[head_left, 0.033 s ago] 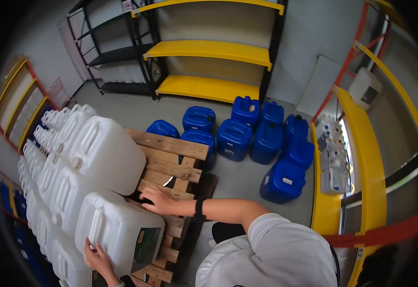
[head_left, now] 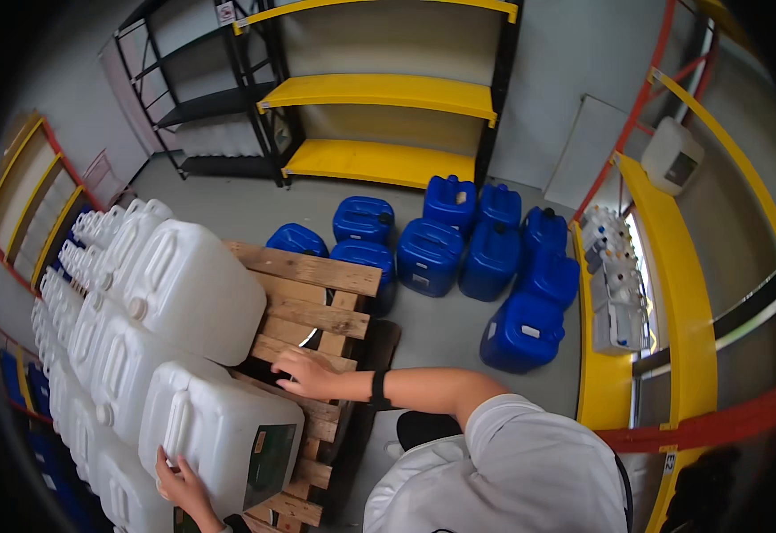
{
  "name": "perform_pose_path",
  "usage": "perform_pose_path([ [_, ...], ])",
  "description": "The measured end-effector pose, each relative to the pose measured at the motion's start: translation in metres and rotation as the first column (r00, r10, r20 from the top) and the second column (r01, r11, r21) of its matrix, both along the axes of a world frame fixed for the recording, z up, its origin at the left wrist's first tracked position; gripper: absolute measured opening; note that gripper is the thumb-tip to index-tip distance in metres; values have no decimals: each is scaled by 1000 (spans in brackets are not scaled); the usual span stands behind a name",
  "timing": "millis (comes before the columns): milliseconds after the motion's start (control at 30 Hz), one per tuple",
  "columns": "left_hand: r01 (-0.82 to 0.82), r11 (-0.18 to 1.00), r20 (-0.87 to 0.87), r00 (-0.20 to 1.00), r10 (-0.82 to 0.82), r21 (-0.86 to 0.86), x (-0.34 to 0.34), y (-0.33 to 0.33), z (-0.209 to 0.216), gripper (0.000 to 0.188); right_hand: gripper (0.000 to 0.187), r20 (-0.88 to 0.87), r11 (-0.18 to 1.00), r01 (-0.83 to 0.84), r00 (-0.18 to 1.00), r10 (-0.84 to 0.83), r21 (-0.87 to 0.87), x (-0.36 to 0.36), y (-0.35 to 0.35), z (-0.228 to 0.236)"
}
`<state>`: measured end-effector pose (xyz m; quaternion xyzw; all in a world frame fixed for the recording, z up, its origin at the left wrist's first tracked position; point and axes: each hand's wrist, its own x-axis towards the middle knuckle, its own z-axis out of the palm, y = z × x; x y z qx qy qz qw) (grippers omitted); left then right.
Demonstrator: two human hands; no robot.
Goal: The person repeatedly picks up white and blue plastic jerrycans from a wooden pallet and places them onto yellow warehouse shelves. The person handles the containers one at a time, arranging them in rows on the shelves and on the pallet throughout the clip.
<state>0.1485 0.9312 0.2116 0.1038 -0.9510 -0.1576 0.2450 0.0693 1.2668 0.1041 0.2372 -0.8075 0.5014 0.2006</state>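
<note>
A white plastic jerrycan (head_left: 215, 426) with a green label on its side stands at the near end of the pallet (head_left: 304, 266). My left hand (head_left: 182, 490) lies against its top beside the moulded handle, fingers stretched and apart. Past the jerrycan's far side, my right hand (head_left: 310, 375) hovers low over the pallet boards. Its fingers are loosely bent and spread, with nothing visible in them. Another white jerrycan (head_left: 201, 289) with a round cap stands just beyond, leaving a gap of bare boards between the two.
Many more white jerrycans (head_left: 126, 364) crowd the left. Several blue jerrycans (head_left: 430, 258) stand on the grey floor beyond the pallet. A yellow-shelved rack (head_left: 379, 164) is at the back, and a yellow and red rack (head_left: 664, 240) runs along the right.
My right hand has drawn slightly up and away from the near jerrycan, its fingers more visible. My left hand stays against the jerrycan. The whole view has shifted a little.
</note>
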Motion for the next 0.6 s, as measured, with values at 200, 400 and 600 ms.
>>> perform_pose_path([
  [200, 70, 997, -22, 997, -69, 34, -19, 3, -2, 37, 18, 348, 899, 80, 904, -247, 430, 104, 120, -71],
  [400, 3, 999, -24, 1000, -4, -45, -11, -23, -12, 37, 21, 517, 835, 159, 720, -463, 526, 208, 198, -87],
  [600, 316, 949, -333, 893, -303, -15, 10, 52, -12, 26, 22, 545, 772, 238, 588, -597, 589, 316, 263, -74],
])
